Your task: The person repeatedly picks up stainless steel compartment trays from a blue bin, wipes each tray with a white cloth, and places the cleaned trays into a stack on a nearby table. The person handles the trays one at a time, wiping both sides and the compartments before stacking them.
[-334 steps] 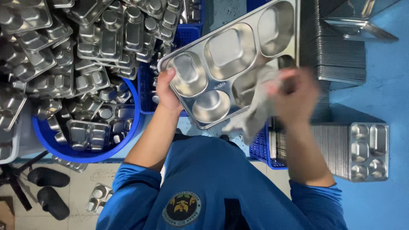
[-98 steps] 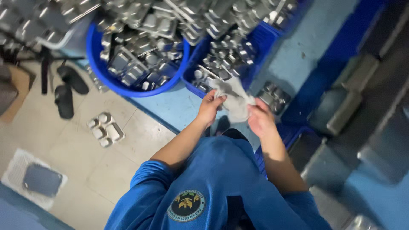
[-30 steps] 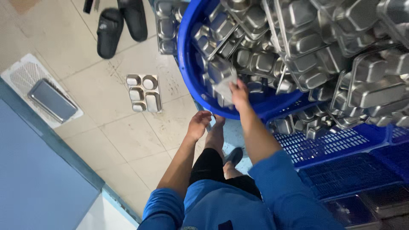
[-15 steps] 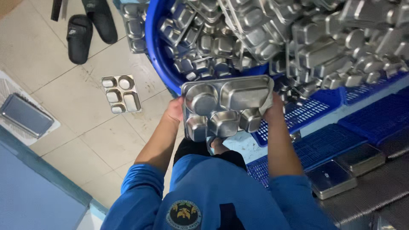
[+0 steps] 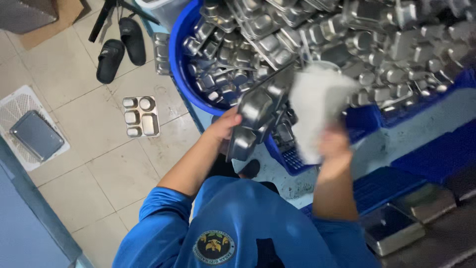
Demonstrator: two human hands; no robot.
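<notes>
Steel compartment tray (image 5: pixel 255 116), tilted on edge so its hollows face sideways, sits in a worker's left hand (image 5: pixel 224 126) just off the near rim of a round blue tub (image 5: pixel 179 59), above the tiled floor (image 5: pixel 94 164). The fingers of that hand are curled round the tray's lower edge, holding it firm. Beside it, touching the tray's far side, a white cloth (image 5: pixel 317 106) is bunched in the right hand (image 5: pixel 333 145); motion blur smears that hand, though the fingers appear closed on the cloth's lower end.

Behind both, the biggest mass in the room: a heap of steel trays (image 5: pixel 347 44) piled loosely, filling the blue tub and spilling to the right over blue plastic crates (image 5: pixel 396 121) at the heap's right edge. More crates lie flat at the worker's right, near a lidded steel container (image 5: pixel 391 228) at the lower right corner of the floor space.

The worker wears a blue shirt (image 5: pixel 238 223) with a round badge on the chest.

On the floor to the left, well apart from the hands, a white mesh basket (image 5: pixel 17 106) carries a flat grey tray (image 5: pixel 35 135) at its near edge. Between basket and tub, one small compartment tray (image 5: pixel 141 116) lies face up on the tiles. At the floor's far edge, a pair of black sandals (image 5: pixel 121 47) rests just beside the tub's left wall.
</notes>
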